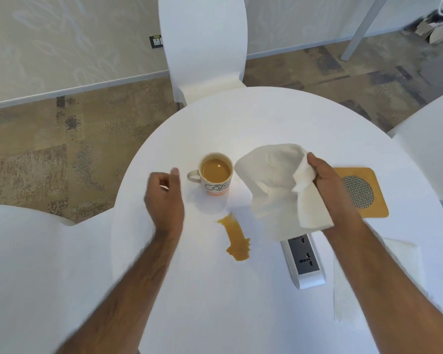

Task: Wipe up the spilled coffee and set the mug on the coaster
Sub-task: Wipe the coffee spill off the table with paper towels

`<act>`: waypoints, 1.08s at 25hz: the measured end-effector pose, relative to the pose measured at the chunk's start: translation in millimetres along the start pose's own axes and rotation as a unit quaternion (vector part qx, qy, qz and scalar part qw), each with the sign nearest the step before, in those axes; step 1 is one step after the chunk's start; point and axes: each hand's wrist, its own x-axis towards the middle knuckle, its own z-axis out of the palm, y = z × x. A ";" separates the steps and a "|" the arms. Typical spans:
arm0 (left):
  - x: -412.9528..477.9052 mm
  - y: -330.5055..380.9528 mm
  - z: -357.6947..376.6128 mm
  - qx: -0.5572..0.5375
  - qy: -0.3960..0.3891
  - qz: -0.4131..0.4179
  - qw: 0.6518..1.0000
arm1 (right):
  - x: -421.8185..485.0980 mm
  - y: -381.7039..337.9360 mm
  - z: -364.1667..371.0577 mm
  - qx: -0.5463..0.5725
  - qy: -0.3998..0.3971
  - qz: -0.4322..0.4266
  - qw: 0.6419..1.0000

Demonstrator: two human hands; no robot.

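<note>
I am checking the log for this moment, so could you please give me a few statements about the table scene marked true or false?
1. The right hand holds a paper towel. True.
2. The mug stands on the coaster. False: it stands on the bare table, left of the coaster.
3. The coffee spill is unwiped. True.
4. The left hand grips the mug handle. False: it is beside the mug, not touching.
5. The mug is empty. False: it holds coffee.
</note>
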 end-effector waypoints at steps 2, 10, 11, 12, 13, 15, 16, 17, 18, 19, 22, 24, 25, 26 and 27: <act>-41.7 12.2 -11.6 -0.081 -0.182 -0.058 0.978 | -12.1 12.0 2.2 0.013 -0.014 0.032 0.999; -65.8 33.2 -41.0 -0.169 -0.444 -0.249 0.844 | -40.4 35.8 5.4 -0.046 -0.030 0.098 0.994; -62.7 31.0 -44.0 -0.159 -0.420 -0.254 0.856 | -40.2 33.1 2.6 -0.087 -0.010 0.096 0.991; -59.4 30.0 -47.3 -0.147 -0.391 -0.258 0.871 | -39.8 31.6 -0.9 -0.120 0.002 0.092 0.989; -56.5 29.6 -50.2 -0.137 -0.366 -0.258 0.884 | -39.2 31.3 -3.5 -0.122 -0.012 0.088 0.989; -52.6 26.8 -53.7 -0.120 -0.327 -0.248 0.904 | -39.1 32.8 -7.1 -0.111 -0.089 0.092 0.986; -50.9 24.7 -54.8 -0.112 -0.311 -0.239 0.913 | -39.5 32.7 -9.0 -0.131 -0.136 0.096 0.977; -48.7 23.0 -56.2 -0.111 -0.304 -0.234 0.917 | -40.9 32.6 -9.9 -0.152 -0.185 0.101 0.966; -46.4 22.2 -58.2 -0.119 -0.311 -0.235 0.913 | -40.4 31.9 -10.6 -0.164 -0.218 0.102 0.956; -43.5 20.4 -60.5 -0.136 -0.330 -0.239 0.903 | -40.0 31.7 -11.4 -0.169 -0.231 0.099 0.953; -36.7 16.7 -68.2 -0.172 -0.366 -0.233 0.885 | -38.8 29.0 -10.0 -0.157 -0.203 0.070 0.964; -33.2 14.5 -70.2 -0.174 -0.359 -0.245 0.883 | -38.7 27.8 -10.0 -0.136 -0.177 0.041 0.974; -31.6 13.6 -70.7 -0.178 -0.361 -0.255 0.879 | -39.0 27.5 -10.2 -0.133 -0.167 0.022 0.977; -30.2 13.2 -71.8 -0.181 -0.366 -0.264 0.874 | -39.2 27.7 -11.6 -0.140 -0.156 0.001 0.978; -28.9 11.3 -72.2 -0.179 -0.374 -0.266 0.870 | -39.3 29.0 -13.5 -0.155 -0.146 -0.015 0.977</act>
